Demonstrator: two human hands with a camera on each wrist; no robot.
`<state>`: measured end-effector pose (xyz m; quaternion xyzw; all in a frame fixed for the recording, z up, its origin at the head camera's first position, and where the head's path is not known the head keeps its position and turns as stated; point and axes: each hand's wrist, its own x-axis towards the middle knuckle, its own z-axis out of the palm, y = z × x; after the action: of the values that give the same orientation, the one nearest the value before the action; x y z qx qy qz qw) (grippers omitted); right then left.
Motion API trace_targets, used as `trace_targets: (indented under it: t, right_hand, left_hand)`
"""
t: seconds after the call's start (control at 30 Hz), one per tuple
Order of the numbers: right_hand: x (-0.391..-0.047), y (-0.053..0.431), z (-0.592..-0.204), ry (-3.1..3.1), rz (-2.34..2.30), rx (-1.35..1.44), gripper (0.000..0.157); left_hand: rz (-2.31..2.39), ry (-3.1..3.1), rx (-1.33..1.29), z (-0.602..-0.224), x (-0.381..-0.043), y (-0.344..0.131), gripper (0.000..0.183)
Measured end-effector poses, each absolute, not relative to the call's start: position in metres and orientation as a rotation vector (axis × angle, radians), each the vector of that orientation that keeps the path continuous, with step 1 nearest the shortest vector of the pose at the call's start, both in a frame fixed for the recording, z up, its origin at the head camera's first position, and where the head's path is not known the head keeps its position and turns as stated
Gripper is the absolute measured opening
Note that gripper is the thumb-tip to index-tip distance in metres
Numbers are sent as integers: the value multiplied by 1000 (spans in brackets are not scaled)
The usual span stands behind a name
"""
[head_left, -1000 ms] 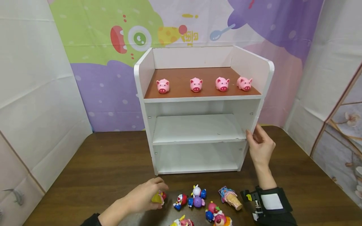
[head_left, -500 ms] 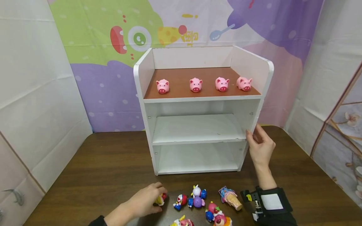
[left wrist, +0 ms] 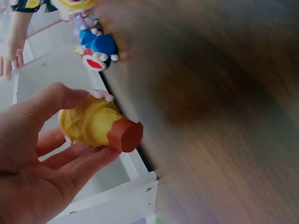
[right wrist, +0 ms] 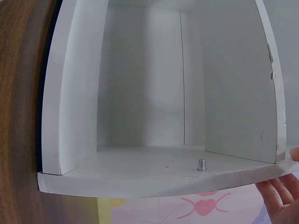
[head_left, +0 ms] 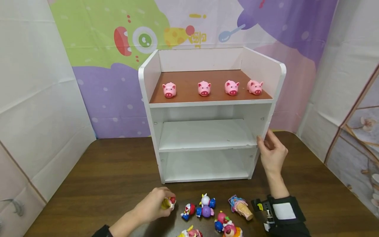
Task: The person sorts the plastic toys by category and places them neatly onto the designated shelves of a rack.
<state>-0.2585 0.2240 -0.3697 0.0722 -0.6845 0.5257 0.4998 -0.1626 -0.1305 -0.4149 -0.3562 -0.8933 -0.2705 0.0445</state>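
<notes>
Fingers point(left wrist: 96, 163) of our left hand point(head_left: 152, 204) are pinching the yellow toy point(left wrist: 91, 123) against the thumb, just in front of the shelf unit's point(head_left: 207, 104) near left corner. Red-brown base sticks out past the thumb; we guess that keeps the bottom free for standing it. Looks just off the table point(head_left: 112, 174), but we can't be certain. Our right hand point(head_left: 273, 153) grips the unit's right side panel at middle-shelf height, thumb on the front edge, others round the outside: probably bracing it. Four pink pigs point(head_left: 204, 89) line the brown top near its front edge, presumably for display. Red-and-blue figure point(head_left: 188, 211) and ice-cream-cone toy point(head_left: 242, 208) lie in front of the unit, likely for easy reach.
</notes>
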Motion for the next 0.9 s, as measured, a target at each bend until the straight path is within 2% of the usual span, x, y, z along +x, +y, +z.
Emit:
trace_targets:
  t: [0.47, 0.9]
  right_hand:
    - [-240, 211, -351, -1647, 1272, 178, 34]
    - [-237, 210, -348, -1666, 1268, 172, 35]
  left_hand:
    - [-1698, -2647, -874, -421, -175, -132, 35]
    - [-1767, -2661, -942, -430, -174, -141, 35]
